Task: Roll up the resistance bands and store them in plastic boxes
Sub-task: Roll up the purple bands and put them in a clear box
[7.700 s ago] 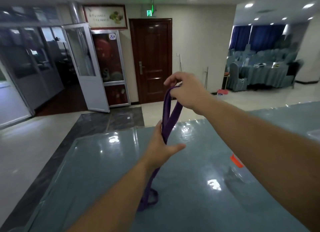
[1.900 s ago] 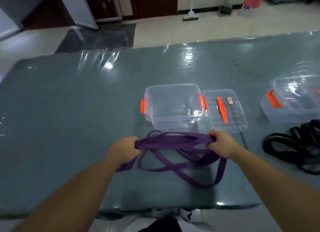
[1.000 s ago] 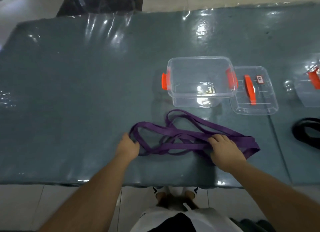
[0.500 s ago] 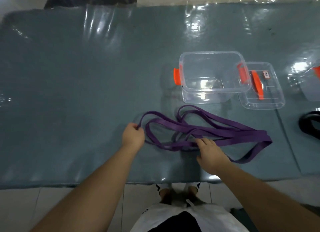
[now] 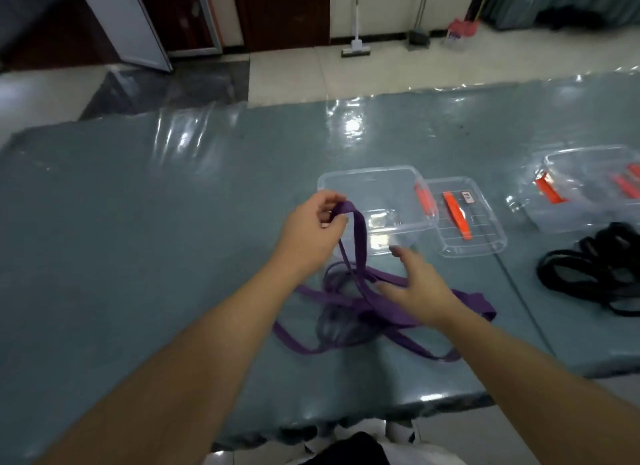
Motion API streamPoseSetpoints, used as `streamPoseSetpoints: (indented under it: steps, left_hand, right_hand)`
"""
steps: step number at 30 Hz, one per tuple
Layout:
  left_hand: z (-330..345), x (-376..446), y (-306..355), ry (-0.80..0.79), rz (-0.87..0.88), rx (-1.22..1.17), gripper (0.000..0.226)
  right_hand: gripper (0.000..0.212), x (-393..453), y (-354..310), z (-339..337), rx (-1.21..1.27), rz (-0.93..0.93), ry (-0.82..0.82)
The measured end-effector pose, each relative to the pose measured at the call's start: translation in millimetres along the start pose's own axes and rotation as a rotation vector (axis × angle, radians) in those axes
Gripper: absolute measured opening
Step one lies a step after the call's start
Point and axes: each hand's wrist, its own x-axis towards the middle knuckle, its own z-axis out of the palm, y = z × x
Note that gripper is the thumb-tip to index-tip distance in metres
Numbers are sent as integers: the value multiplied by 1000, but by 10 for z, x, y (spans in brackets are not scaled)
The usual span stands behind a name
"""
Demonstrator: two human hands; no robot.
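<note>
Head view: left hand [image 5: 311, 229] pinching, lifting purple band [image 5: 360, 236] loop, partly hiding clear box [image 5: 388, 187]; right hand [image 5: 419, 288] hovering open-fingered (blurred), band sprawling tangled near table's [image 5: 138, 222] front edge.

Left hand [image 5: 311, 227] pinches the purple band [image 5: 360, 242] aloft; right hand [image 5: 420, 286] hovers, fingers spread.

Left table [image 5: 138, 239]: bare sheet lying open from near edge to far edge, giving free passage.
Centre: open box [image 5: 377, 201] standing behind the hands, its mouth facing up and unblocked; left hand [image 5: 311, 232] hanging in front of its left wall.
Lid [image 5: 467, 222]: lying touching the box's right side, closing that gap.
Band [image 5: 367, 301]: sprawling in loose loops between box and near edge.
Right: second box [image 5: 588, 194] and black bands [image 5: 595, 267] crowding that end; narrow lane running between lid and them.
</note>
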Motion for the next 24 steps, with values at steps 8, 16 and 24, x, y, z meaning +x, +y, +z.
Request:
streamPoseSetpoints:
  steps: [8, 16, 24]
  left_hand:
    - [497, 243, 1293, -69, 237, -162, 30]
    - [753, 344, 1873, -18, 215, -250, 30]
    - [712, 351, 2382, -10, 396, 126, 34]
  right_hand:
    - [80, 95, -424, -1050, 312, -164, 22]
    - [39, 161, -507, -1682, 664, -269, 110]
    - [37, 68, -846, -2534, 967, -510, 110]
